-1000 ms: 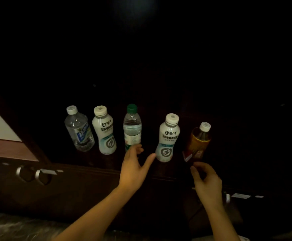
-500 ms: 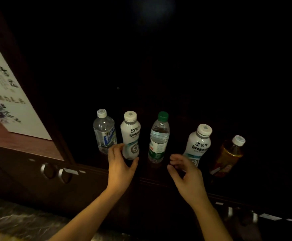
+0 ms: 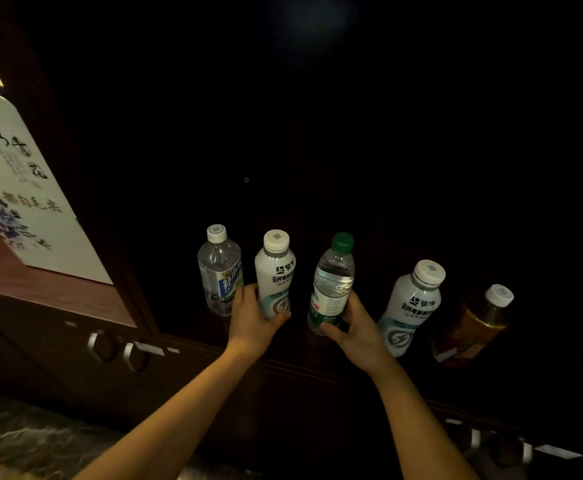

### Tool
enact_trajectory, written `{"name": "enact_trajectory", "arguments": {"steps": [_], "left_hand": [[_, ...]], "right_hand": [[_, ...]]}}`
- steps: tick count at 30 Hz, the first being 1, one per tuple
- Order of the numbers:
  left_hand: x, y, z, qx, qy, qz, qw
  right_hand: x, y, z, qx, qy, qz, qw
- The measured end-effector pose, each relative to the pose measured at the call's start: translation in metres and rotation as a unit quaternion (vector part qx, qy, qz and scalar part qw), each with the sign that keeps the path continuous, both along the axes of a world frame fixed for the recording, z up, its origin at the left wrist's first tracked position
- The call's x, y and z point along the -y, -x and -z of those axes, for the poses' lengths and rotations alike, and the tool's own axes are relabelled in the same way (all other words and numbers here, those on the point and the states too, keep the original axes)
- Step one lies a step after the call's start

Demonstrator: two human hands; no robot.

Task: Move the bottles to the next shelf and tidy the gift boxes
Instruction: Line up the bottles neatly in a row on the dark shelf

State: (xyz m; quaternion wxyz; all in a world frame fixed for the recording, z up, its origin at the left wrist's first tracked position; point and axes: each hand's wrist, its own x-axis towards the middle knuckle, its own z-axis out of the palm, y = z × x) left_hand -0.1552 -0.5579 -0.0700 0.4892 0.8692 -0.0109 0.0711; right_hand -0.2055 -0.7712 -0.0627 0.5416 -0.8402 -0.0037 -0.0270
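I have two bottles in hand. My left hand has its fingers and thumb curled round the low part of the white plastic bottle with the white cap. My right hand is curled the same way round the clear water bottle with the green cap, just at three o'clock from the white one. Both bottles are in the dark shelf, near its front edge. I cannot tell if they are off the wood yet.

Three more wait in the same row. The clear water bottle with the white cap and blue label is at nine o'clock, just beside my left fingers. The second white plastic bottle and the brown tea bottle with the white cap are out at three o'clock, not touched.

I think this is the grab step of moving the bottles. The next shelf looks like the red-brown wooden shelf far out at nine o'clock, where the white gift box with black writing and purple flowers stands. Next I need to lift both bottles straight up so they do not bump the ones beside them. Then I swing them past the dark post and set them down upright. The gift boxes are not tidied yet.
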Motion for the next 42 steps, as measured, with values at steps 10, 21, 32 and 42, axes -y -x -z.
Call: {"name": "enact_trajectory", "arguments": {"steps": [10,21,32,42], "left_hand": [[-0.005,-0.009,0.004,0.007,0.016,0.046,0.999],[-0.010,-0.014,0.005,-0.009,0.048,0.106,0.993],[-0.017,-0.025,0.005,-0.056,0.067,0.183,0.979],[-0.019,-0.029,0.005,-0.072,0.080,0.215,0.971]], "right_hand": [[-0.010,0.004,0.006,0.024,0.011,0.069,0.997],[-0.001,-0.002,0.006,0.026,0.042,0.085,0.995],[0.013,0.003,0.004,-0.018,0.028,0.026,0.999],[-0.002,-0.003,0.007,0.036,0.054,0.093,0.994]]}}
